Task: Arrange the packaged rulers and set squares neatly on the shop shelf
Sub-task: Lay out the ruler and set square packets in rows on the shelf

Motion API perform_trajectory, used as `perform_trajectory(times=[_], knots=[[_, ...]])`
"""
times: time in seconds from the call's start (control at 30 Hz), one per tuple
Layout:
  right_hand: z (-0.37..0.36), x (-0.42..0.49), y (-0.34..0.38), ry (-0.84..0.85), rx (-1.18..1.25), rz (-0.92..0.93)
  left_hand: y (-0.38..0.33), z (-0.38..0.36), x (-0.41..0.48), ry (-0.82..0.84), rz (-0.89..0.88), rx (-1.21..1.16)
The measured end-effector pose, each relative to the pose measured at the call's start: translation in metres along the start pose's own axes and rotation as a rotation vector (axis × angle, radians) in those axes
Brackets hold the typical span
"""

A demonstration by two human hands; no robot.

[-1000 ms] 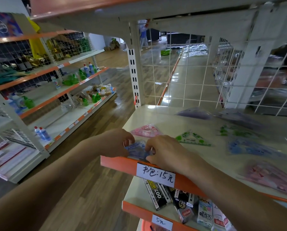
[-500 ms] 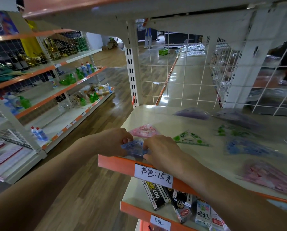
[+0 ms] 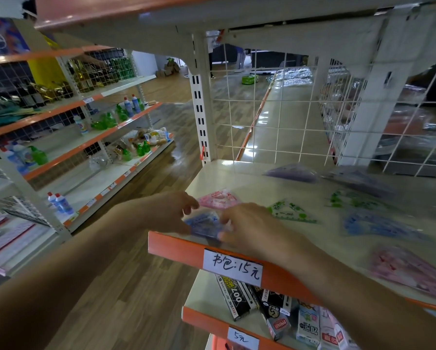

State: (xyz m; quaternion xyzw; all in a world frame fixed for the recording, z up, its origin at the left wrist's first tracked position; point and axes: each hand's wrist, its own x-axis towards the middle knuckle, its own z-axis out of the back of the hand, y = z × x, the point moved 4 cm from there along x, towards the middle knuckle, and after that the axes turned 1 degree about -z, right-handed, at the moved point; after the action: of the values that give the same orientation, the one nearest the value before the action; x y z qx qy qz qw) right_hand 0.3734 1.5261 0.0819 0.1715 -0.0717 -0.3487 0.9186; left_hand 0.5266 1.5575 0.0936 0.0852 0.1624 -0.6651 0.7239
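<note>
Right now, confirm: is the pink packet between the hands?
No: the left hand and right hand hold the blue packet; the pink packet lies behind.

1 head-worn wide-angle view, forward and down, close over the shelf (image 3: 237, 178)

Retail shop: orange-edged shelving (image 3: 171, 247), a handwritten price label (image 3: 233, 267) just below the right hand (image 3: 252, 228), and, apparently, cleaning bottles (image 3: 131, 106) stocked well left of the left hand (image 3: 166, 213).

Two bare forearms (image 3: 80, 253), left hand (image 3: 165, 213), right hand (image 3: 249, 229).
</note>
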Motion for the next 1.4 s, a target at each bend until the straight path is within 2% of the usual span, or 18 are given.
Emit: perform_trajectory(times=[0.17, 0.23, 0.33, 0.53, 0.77, 0.93, 1.23, 1.4], knots=[[0.078, -0.003, -0.060, -0.187, 0.079, -0.145, 0.005, 0.060, 0.012, -0.214, 0.026, -0.006], [0.096, 0.001, -0.093, -0.204, 0.072, -0.215, -0.012, 0.075, 0.035, -0.262, -0.016, -0.023], [0.107, 0.008, -0.138, -0.201, 0.090, -0.331, -0.050, 0.079, 0.081, -0.248, -0.084, -0.101], [0.094, 0.037, -0.185, -0.115, -0.003, -0.496, -0.120, 0.062, 0.168, -0.172, -0.152, -0.065], [0.062, 0.082, -0.202, -0.055, -0.076, -0.548, -0.142, 0.042, 0.223, -0.158, -0.080, -0.050], [0.060, 0.095, -0.203, -0.105, -0.125, -0.571, -0.138, 0.040, 0.234, -0.172, -0.057, -0.096], [0.068, 0.097, -0.210, 0.040, 0.092, -0.545, -0.134, 0.044, 0.234, 0.009, -0.040, -0.065], [0.073, 0.089, -0.200, -0.009, 0.046, -0.443, -0.132, 0.049, 0.208, -0.049, -0.095, -0.194]])
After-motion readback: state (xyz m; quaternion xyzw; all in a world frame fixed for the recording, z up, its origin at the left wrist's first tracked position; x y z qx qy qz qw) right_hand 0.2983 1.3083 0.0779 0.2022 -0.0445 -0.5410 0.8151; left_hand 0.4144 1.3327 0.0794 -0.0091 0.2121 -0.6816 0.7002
